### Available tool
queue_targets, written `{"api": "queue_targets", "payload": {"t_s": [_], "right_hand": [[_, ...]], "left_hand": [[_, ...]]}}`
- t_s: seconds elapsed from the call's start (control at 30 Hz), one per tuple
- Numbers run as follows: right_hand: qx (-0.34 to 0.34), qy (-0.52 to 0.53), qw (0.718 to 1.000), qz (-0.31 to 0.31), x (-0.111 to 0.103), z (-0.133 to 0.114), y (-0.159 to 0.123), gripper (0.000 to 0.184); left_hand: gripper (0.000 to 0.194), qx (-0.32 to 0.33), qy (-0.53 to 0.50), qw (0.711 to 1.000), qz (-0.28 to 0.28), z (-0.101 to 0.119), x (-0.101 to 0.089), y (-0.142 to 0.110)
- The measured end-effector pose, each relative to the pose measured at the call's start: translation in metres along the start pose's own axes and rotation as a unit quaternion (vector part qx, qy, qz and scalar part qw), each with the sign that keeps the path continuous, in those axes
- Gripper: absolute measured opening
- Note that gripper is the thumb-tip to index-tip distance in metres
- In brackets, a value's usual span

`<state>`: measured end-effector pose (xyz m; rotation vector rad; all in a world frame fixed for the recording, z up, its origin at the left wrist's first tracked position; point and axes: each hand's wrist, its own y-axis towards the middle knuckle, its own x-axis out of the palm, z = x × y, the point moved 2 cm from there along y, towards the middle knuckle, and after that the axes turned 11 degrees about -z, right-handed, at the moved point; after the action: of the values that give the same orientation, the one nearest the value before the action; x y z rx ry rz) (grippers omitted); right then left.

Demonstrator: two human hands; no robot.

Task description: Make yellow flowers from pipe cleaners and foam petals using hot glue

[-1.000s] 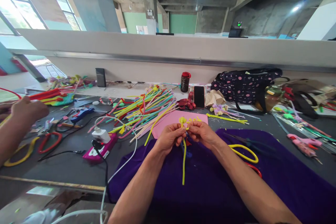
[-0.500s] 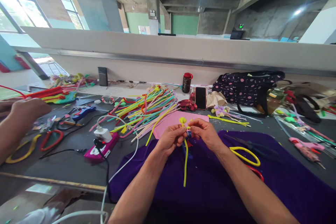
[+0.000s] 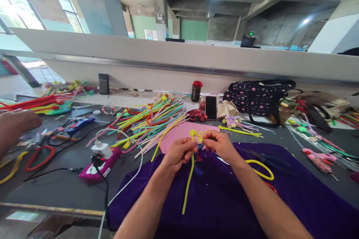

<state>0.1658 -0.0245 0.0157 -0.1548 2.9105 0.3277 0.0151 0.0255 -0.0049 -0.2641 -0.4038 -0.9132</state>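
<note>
My left hand (image 3: 181, 151) is closed in a pinch around a yellow pipe cleaner (image 3: 189, 185), whose long tail hangs down over the purple cloth (image 3: 215, 198). Above the fingers shows its round, curled yellow head (image 3: 193, 133). Close by on the right, my right hand (image 3: 220, 145) has thumb and forefinger pressed together; what they grip is too small to make out. Small yellow bits (image 3: 200, 136) show beside those fingertips, and I cannot tell whether they are held. Beneath both hands lie the cloth and a pink sheet (image 3: 168, 140).
Left of the sheet spreads a pile of coloured pipe cleaners (image 3: 151, 119). A purple power strip (image 3: 98, 166) with cables and red-handled scissors (image 3: 40, 158) lie further left, near another person's hand (image 3: 19, 127). Yellow-handled scissors (image 3: 263, 170) rest at right. Behind are a phone (image 3: 211, 107) and bottle (image 3: 196, 91).
The view has shifted slightly. The pipe cleaner's tail has swung to the left and more of it shows below my left hand. The other person's hand has moved toward the left edge.
</note>
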Motion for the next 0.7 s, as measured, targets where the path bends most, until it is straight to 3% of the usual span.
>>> {"api": "queue_targets", "payload": {"t_s": [0.2, 0.47, 0.7], "right_hand": [[0.013, -0.105, 0.994, -0.025, -0.009, -0.004, -0.007, 0.007], [0.067, -0.256, 0.961, -0.083, -0.026, 0.011, -0.043, 0.009], [0.057, -0.346, 0.929, -0.121, -0.025, 0.032, -0.048, 0.01]], "left_hand": [[0.024, 0.034, 0.031, 0.998, 0.036, 0.004, -0.004, -0.001], [0.021, 0.007, 0.031, 0.999, 0.005, 0.006, 0.007, -0.006], [0.018, 0.002, 0.022, 1.0, -0.014, 0.01, 0.009, -0.007]]}}
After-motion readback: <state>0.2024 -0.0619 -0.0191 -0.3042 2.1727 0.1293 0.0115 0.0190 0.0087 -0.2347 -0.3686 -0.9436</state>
